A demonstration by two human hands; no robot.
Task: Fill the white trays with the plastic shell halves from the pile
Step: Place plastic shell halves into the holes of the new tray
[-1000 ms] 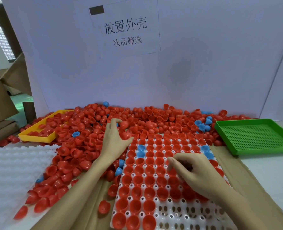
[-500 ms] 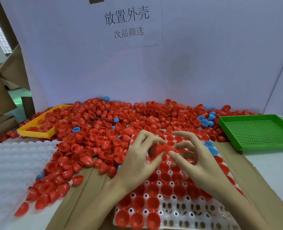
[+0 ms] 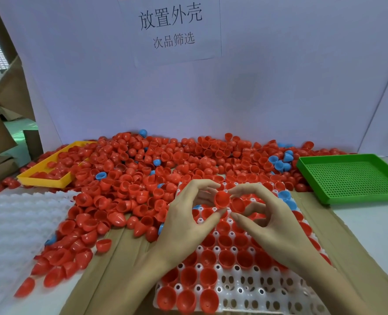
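Observation:
A white tray (image 3: pixel 252 292) with round sockets lies in front of me, most sockets holding red shell halves, a few blue ones at its far right. Both hands hover above its middle. My left hand (image 3: pixel 188 221) pinches a red shell half (image 3: pixel 222 198) between thumb and fingers. My right hand (image 3: pixel 272 221) pinches a second red shell half (image 3: pixel 237 205) right beside it; the two shells touch. A large pile of red shell halves (image 3: pixel 143 169) with a few blue ones spreads behind and to the left of the tray.
A second white tray (image 3: pixel 13 228) lies at the left. A yellow tray (image 3: pixel 45 180) sits half buried in the pile at the back left. A green perforated tray (image 3: pixel 354 178) stands at the right. Brown cardboard (image 3: pixel 111 280) covers the table under the trays. A white board with a paper sign stands behind.
My left hand left the pile and came over the tray. Both hands rose together above the tray and now each pinches a red shell half, pulled slightly apart.

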